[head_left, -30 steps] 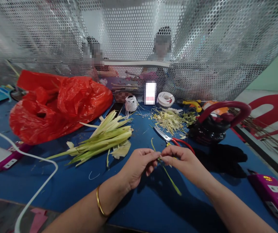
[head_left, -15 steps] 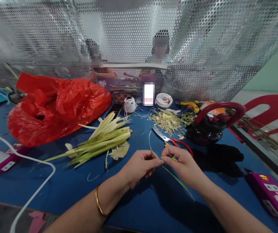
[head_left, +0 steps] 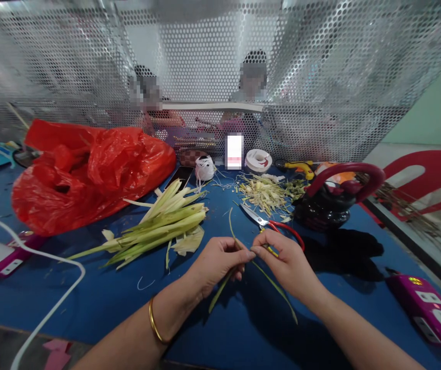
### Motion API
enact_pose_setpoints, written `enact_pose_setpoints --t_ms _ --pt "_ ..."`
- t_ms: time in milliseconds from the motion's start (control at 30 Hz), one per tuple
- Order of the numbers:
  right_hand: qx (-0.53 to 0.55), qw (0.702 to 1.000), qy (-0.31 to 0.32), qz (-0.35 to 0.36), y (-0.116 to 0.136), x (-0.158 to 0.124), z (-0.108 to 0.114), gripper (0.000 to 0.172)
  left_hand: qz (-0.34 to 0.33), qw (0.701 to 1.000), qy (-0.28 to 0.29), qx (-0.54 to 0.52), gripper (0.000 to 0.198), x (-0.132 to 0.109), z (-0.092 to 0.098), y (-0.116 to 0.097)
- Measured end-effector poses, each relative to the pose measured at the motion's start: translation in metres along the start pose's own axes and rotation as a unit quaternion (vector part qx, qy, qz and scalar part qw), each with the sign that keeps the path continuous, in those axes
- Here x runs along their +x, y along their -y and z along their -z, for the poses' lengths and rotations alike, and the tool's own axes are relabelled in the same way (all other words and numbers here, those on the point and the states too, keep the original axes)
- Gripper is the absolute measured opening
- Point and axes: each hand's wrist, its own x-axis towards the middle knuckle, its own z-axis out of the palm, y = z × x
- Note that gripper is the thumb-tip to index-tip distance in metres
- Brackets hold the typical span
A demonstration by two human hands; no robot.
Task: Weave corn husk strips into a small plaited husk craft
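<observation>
Head view shows a red plastic bag (head_left: 97,177) slumped on the left of the blue desk (head_left: 116,303), seemingly parked beyond the forearms' path. Next lies a bundle of pale green leaves (head_left: 162,226), roughly aligned, perhaps so single pieces pull free easily. Nearer the middle, the left hand (head_left: 220,264) pinches green strips (head_left: 282,294) between thumb and forefinger, apparently to steady them; the right hand (head_left: 284,259) pinches too, fingertips meeting the left's above the desk, while loose ends hang below. Fingers hide whether the strips join. Just beyond the right hand lie red-handled scissors (head_left: 256,215), likely kept within reach; behind them, scraps (head_left: 262,194) heap up, probably out of the way. Rightmost sits a purple power strip (head_left: 424,311).
</observation>
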Motion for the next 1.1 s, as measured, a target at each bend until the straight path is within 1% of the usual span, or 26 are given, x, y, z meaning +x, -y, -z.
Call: enact_pose_setpoints --t_ms 33,67,100,133,167,200,233,300,333,367,433,567,633,800,1000,1100 --pt "-0.033 0.998 -0.037 0.044 0.002 -0.001 0.001 0.014 -0.006 1.000 -0.024 -0.011 0.034 0.001 0.001 0.000" --pt "-0.071 0.990 -0.084 0.091 0.003 -0.003 0.002 0.010 -0.017 0.998 -0.051 -0.023 0.034 0.002 0.001 0.001" --pt "-0.111 0.975 -0.136 0.137 0.005 -0.006 0.003 0.008 -0.032 0.995 -0.081 -0.037 0.033 0.003 0.002 0.001" --pt "-0.144 0.957 -0.179 0.176 0.007 -0.008 0.003 0.010 -0.046 0.992 -0.108 -0.050 0.032 0.004 0.003 0.000" --pt "-0.167 0.943 -0.203 0.203 0.008 -0.011 0.002 0.011 -0.057 0.988 -0.128 -0.064 0.032 0.005 0.003 0.000" --pt "-0.177 0.939 -0.201 0.214 0.010 -0.013 0.000 0.010 -0.066 0.984 -0.143 -0.081 0.031 0.006 0.003 0.000" --pt "-0.171 0.947 -0.174 0.210 0.010 -0.014 -0.003 0.008 -0.072 0.981 -0.150 -0.100 0.031 0.006 0.003 -0.001" --pt "-0.121 0.980 -0.081 0.138 0.010 -0.016 -0.012 0.007 -0.080 0.976 -0.153 -0.135 0.031 0.006 0.001 -0.002" --pt "-0.082 0.992 -0.039 0.088 0.009 -0.016 -0.017 0.008 -0.081 0.974 -0.152 -0.148 0.031 0.005 -0.001 -0.002" --pt "-0.041 0.998 -0.011 0.040 0.008 -0.015 -0.022 0.010 -0.081 0.972 -0.152 -0.158 0.031 0.005 -0.002 -0.001" --pt "0.035 0.999 0.011 -0.027 0.005 -0.014 -0.030 0.013 -0.078 0.972 -0.149 -0.167 0.031 0.003 -0.006 0.000" --pt "0.137 0.986 0.009 -0.095 0.003 -0.013 -0.038 0.021 -0.063 0.971 -0.141 -0.183 0.032 0.001 -0.011 0.003" --pt "0.168 0.980 0.008 -0.106 0.003 -0.013 -0.039 0.024 -0.055 0.970 -0.140 -0.190 0.032 0.001 -0.012 0.003" --pt "0.195 0.978 0.017 -0.076 0.006 -0.013 -0.038 0.026 -0.044 0.969 -0.143 -0.196 0.029 0.000 -0.011 -0.001" --pt "0.175 0.982 0.038 -0.056 0.004 -0.014 -0.042 0.032 -0.069 0.969 -0.169 -0.164 0.021 0.001 -0.009 0.000" --pt "0.140 0.989 0.032 -0.040 0.005 -0.015 -0.044 0.032 -0.072 0.972 -0.161 -0.154 0.020 0.003 -0.008 0.001"
